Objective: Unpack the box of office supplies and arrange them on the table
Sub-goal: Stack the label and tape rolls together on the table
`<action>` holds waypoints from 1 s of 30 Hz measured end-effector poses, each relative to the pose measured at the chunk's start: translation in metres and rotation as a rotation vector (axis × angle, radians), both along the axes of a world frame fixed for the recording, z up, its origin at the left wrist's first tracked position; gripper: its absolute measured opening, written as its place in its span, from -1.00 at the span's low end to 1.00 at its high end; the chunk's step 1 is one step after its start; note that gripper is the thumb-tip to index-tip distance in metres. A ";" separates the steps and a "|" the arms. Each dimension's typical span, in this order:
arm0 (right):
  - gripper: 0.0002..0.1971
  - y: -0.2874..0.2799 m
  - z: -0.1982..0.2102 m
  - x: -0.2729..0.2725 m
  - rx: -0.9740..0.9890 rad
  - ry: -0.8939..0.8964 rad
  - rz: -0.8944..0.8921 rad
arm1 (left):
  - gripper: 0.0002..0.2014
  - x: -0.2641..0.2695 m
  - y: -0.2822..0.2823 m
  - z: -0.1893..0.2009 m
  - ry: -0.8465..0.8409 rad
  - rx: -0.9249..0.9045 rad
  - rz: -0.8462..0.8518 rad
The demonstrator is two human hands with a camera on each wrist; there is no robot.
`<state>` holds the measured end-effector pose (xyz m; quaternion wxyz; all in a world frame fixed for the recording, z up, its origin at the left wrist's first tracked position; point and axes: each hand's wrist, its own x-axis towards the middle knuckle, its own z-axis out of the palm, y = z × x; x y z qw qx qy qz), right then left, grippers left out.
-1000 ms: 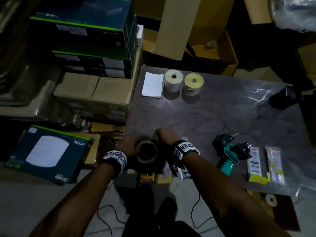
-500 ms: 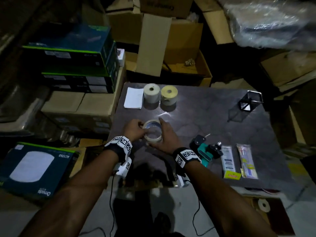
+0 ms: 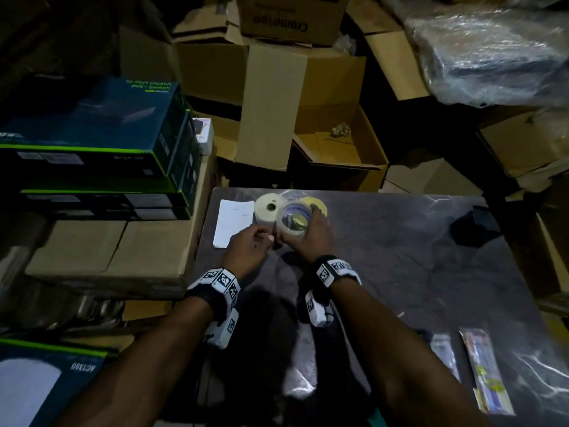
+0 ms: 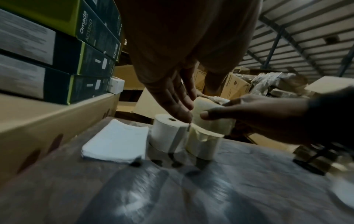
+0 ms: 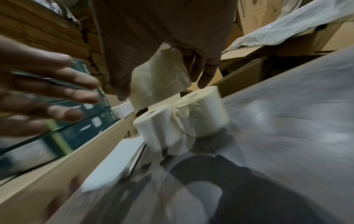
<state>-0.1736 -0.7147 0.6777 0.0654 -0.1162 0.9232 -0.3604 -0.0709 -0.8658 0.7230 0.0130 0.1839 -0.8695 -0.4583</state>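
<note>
Head view: half a second ago I had the clear tape roll (image 3: 292, 221) low over the near middle of the table (image 3: 400, 257), both hands on it. Now it has travelled to the far left corner and hangs just this side of the white paper roll (image 3: 267, 209), partly covering the yellow roll (image 3: 318, 204) beside that. My right hand (image 3: 311, 238) is curled round the tape; my left hand (image 3: 246, 246) has let go and sits relaxed, fingertips next to the tape. I judge the placement nearly done: the tape is joining the row of rolls. The notepad (image 3: 232, 221) lies left of the white roll. Beyond the white roll, an open cardboard box (image 3: 345, 146) holds only a small crumpled scrap that I can see.

Left wrist view: the left hand's fingers (image 4: 178, 104) reach straight out above the white roll, holding nothing; the right hand grips the tape from the side.

Right wrist view: blurred, but the tape sits clasped above both rolls, not yet down.
</note>
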 end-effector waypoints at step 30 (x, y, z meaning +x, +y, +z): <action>-0.69 0.258 -0.019 0.064 0.003 -0.086 -0.179 | -0.59 0.050 0.231 -0.074 -0.637 -0.066 -0.719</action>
